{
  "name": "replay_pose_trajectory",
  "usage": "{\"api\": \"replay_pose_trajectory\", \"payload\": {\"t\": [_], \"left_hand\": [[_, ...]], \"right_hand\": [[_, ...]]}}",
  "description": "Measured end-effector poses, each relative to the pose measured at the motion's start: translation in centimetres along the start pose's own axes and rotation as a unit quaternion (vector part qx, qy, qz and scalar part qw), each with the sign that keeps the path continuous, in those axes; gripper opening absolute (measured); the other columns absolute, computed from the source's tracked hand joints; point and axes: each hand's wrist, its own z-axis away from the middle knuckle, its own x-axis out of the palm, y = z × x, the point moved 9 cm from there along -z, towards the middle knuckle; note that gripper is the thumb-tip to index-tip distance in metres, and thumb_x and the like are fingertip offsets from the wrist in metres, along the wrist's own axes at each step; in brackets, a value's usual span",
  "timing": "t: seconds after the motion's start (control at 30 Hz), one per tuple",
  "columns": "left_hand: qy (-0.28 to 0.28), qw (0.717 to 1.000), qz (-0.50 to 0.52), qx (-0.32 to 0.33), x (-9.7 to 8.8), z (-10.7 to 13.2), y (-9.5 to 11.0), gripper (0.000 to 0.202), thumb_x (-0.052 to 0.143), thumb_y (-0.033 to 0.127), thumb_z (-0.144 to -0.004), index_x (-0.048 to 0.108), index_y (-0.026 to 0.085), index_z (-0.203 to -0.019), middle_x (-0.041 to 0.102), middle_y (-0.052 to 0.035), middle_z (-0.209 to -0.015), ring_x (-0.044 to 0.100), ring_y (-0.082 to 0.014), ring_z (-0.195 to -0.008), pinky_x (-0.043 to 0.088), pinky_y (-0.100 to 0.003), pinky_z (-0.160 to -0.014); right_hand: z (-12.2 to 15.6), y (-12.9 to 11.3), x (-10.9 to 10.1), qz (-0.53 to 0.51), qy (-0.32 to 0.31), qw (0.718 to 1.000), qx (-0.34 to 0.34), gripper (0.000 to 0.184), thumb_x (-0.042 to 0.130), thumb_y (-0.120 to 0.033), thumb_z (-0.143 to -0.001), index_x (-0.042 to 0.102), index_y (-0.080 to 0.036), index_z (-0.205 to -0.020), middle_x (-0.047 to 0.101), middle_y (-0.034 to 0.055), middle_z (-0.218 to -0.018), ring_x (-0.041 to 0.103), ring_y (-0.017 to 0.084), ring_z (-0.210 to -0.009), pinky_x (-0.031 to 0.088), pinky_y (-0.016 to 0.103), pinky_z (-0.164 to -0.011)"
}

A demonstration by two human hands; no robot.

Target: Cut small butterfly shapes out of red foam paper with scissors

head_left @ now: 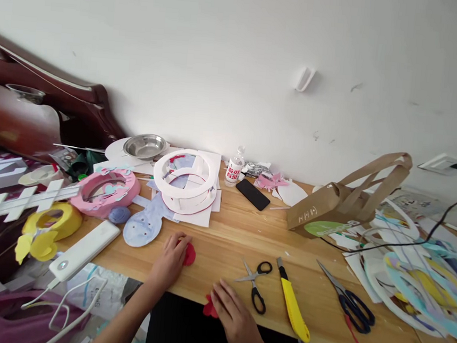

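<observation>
Near the front of the wooden table, my left hand point(171, 260) has its fingers bent against the edge of a round red piece point(190, 254). To its right, my right hand point(235, 319) is at the table's front edge with its fingers close together over a crumpled-looking red piece point(210, 307). Part of that piece sticks out on the left; my thumb there is hidden. Just beyond my right hand lie small black-handled scissors point(256, 283), spread apart. Farther right are a yellow utility knife point(293, 305) and larger dark-handled scissors point(351, 302).
A white ring-shaped frame point(185, 184) stands behind my left hand, beside a pale blue cutout point(142, 228). Farther back are a plastic bottle point(234, 169), a black phone point(252, 194) and a paper bag point(325, 206). A power bank point(84, 249) sits at the left edge. A black cable point(426, 243) crosses the right side.
</observation>
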Motion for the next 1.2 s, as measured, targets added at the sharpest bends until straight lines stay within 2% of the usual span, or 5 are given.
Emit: {"api": "replay_pose_trajectory", "payload": {"t": [0.33, 0.53, 0.67, 0.93, 1.2], "left_hand": [[0.039, 0.995, -0.093, 0.022, 0.1, 0.2, 0.5, 0.053, 0.047, 0.007, -0.090, 0.048, 0.018, -0.142, 0.047, -0.0176, -0.143, 0.044, -0.0329, -0.133, 0.043, -0.053, -0.108], [0.013, 0.992, -0.108, 0.069, -0.5, 0.7, 2.2, 0.043, 0.048, 0.014, -0.092, 0.060, 0.025, -0.132, 0.048, -0.0111, -0.149, 0.034, -0.0339, -0.144, 0.042, -0.055, -0.108], [-0.051, 0.979, -0.097, 0.174, 0.4, 1.4, 4.1, 0.042, 0.050, 0.019, -0.093, 0.060, 0.027, -0.133, 0.055, -0.0084, -0.144, 0.046, -0.0307, -0.137, 0.044, -0.052, -0.109], [-0.036, 0.985, -0.054, 0.159, -0.4, 0.9, 3.4, 0.054, 0.045, 0.019, -0.096, 0.038, 0.027, -0.149, 0.052, -0.0118, -0.146, 0.059, -0.0242, -0.125, 0.054, -0.039, -0.100], [-0.004, 0.989, -0.094, 0.116, -0.3, 1.0, 3.2, 0.058, 0.049, 0.035, -0.096, 0.035, 0.022, -0.151, 0.041, -0.0161, -0.154, 0.046, -0.0296, -0.137, 0.043, -0.047, -0.108]], "right_hand": [[-1.2, -2.1, 0.5, 0.004, -0.096, 0.987, -0.132, 0.056, 0.045, -0.009, -0.096, 0.038, -0.026, -0.149, 0.044, 0.0056, -0.148, 0.044, 0.026, -0.137, 0.046, 0.047, -0.108], [-0.7, -2.0, -0.4, -0.036, -0.022, 0.988, -0.148, 0.062, 0.047, -0.006, -0.091, 0.039, -0.026, -0.149, 0.056, 0.0072, -0.139, 0.053, 0.029, -0.129, 0.055, 0.045, -0.101], [-1.8, -0.1, -0.7, -0.101, 0.028, 0.994, -0.037, 0.069, 0.042, -0.007, -0.090, 0.030, -0.030, -0.153, 0.062, 0.0049, -0.135, 0.060, 0.025, -0.123, 0.056, 0.043, -0.100], [-11.1, 5.4, -3.7, -0.128, 0.238, 0.937, 0.222, 0.028, 0.046, -0.008, -0.091, 0.067, -0.026, -0.097, 0.065, 0.0103, -0.106, 0.064, 0.027, -0.101, 0.057, 0.048, -0.088], [-14.1, 3.4, 0.5, -0.331, 0.060, 0.933, 0.125, 0.050, 0.046, -0.008, -0.090, 0.046, -0.024, -0.137, 0.058, 0.0088, -0.131, 0.054, 0.021, -0.124, 0.046, 0.042, -0.109]]}}
